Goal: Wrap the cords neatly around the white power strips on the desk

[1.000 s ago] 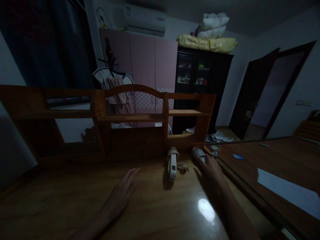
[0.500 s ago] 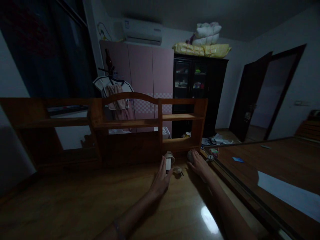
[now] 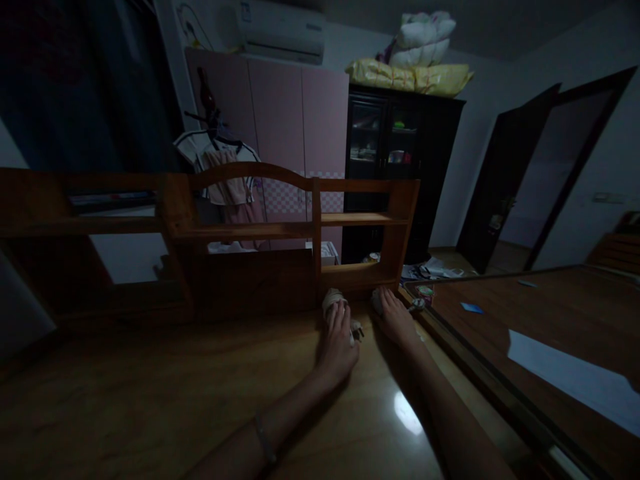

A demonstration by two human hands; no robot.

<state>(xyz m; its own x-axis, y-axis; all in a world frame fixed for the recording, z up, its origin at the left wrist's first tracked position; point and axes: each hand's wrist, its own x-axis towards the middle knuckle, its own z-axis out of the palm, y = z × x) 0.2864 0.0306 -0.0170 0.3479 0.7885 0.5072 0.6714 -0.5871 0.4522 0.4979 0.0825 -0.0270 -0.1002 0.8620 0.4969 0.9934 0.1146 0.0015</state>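
At the back of the shiny brown wooden desk (image 3: 150,393), close under the low wooden shelf rack (image 3: 350,219), both hands reach out side by side. The left hand (image 3: 339,341) lies on top of a long white plastic gadget (image 3: 329,298) with its fingers straight and close together. Only the gadget's round far end peeks out. A small pale plug (image 3: 357,329) sits just beside this hand's thumb. The right hand (image 3: 396,317) covers a small pale thing (image 3: 377,301) near the rack's corner, maybe a roll, but the room is too dark to be sure. I cannot tell if either hand is gripping or just resting.
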